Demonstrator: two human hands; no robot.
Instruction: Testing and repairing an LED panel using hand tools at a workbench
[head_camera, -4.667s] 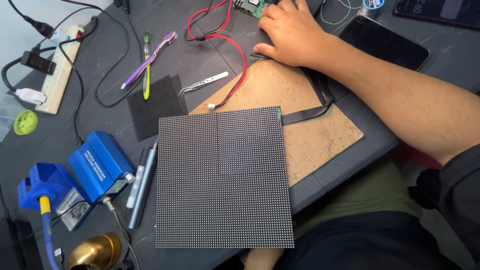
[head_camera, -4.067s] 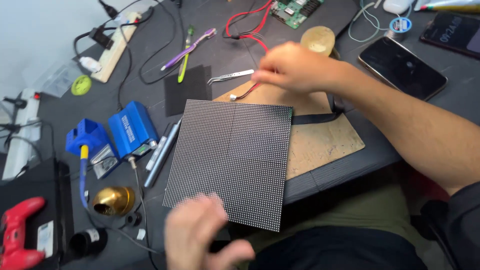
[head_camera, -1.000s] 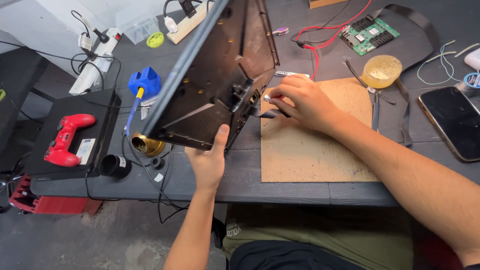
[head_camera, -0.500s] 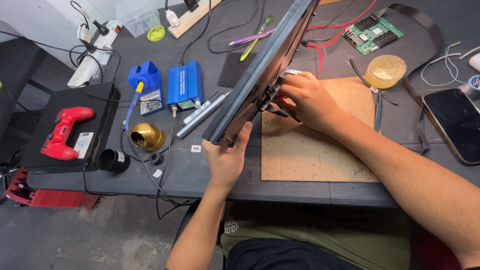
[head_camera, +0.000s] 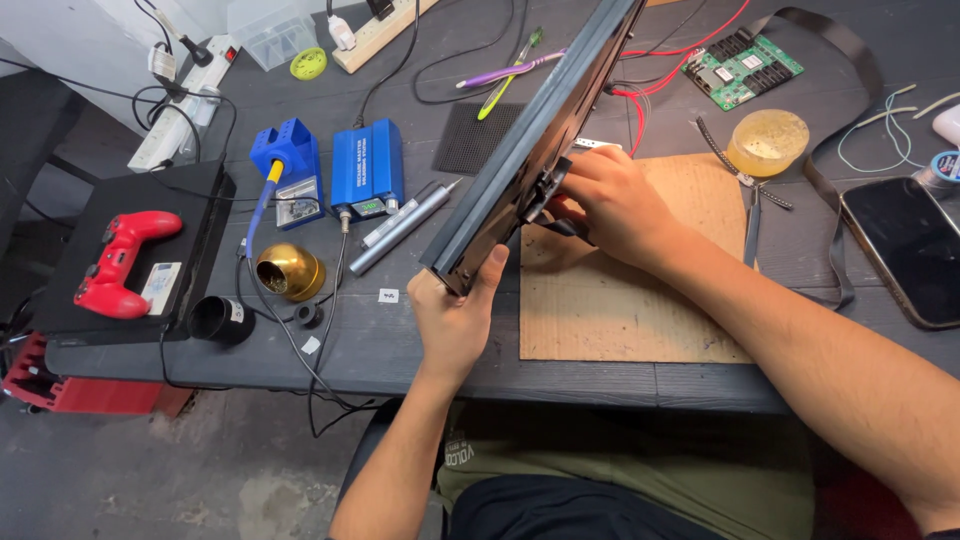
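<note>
At frame centre the left hand (head_camera: 452, 325) grips the lower corner of the tilted LED panel (head_camera: 535, 150), fingers wrapped around its edge. The right hand (head_camera: 610, 200) seemingly pinches a connector behind it, fingertips hidden. One slip could drop the panel onto the cardboard sheet (head_camera: 630, 300).

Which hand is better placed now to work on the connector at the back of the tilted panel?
The right hand. Its fingers already touch the back of the dark panel near the middle. The left hand grips the panel's lower corner and keeps it tilted on edge.
</note>
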